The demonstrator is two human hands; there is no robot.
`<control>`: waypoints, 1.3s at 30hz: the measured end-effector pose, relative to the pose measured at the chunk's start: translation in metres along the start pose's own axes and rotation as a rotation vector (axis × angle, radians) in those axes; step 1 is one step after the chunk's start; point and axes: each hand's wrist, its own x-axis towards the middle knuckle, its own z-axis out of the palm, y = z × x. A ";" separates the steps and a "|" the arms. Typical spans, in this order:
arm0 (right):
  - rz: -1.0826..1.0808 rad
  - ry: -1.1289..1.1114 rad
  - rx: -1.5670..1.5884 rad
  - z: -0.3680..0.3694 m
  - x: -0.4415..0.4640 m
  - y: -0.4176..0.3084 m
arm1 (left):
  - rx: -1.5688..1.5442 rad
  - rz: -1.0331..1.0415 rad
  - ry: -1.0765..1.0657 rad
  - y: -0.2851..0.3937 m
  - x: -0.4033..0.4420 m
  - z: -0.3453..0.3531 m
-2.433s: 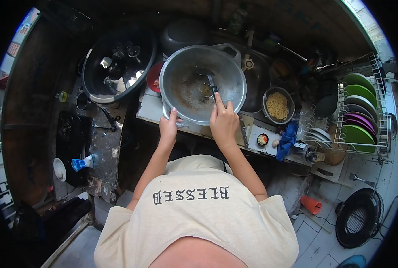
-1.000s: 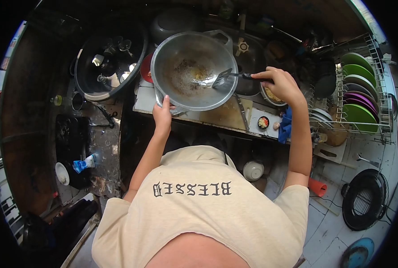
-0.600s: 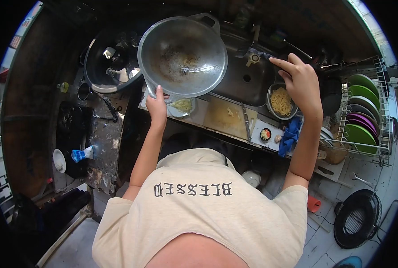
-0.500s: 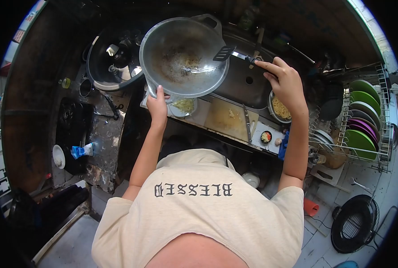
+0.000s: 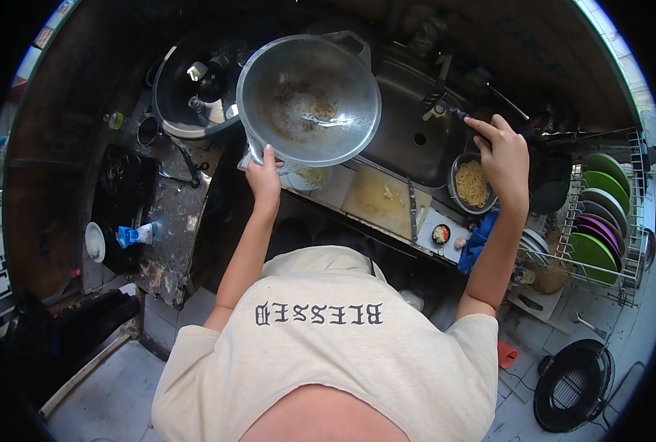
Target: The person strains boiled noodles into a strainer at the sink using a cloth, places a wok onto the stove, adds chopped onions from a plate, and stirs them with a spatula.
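Extending beyond the closed left hand (image 5: pixel 264 181), a round silver metal wok (image 5: pixel 309 99) is held — a black spatula (image 5: pixel 458 113) past the pinching right hand (image 5: pixel 505 160).

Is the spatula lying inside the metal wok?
No, the right hand holds the spatula outside the wok, whose edge the left hand grips.

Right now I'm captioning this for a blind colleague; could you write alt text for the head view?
A person's left hand grips a large, stained metal wok by its near handle, while the right hand holds a spatula by the sink. Nearby are noodles, a cutting board, a knife and plates.
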 end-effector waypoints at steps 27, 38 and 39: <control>-0.170 0.042 0.188 0.085 -0.036 -0.076 | -0.028 -0.028 -0.017 0.004 0.005 -0.013; 0.102 0.172 0.034 0.048 -0.061 -0.019 | -0.020 -0.029 0.005 -0.009 0.003 -0.013; 0.102 0.139 0.074 0.052 -0.060 -0.019 | -0.027 -0.040 0.017 -0.008 0.004 -0.013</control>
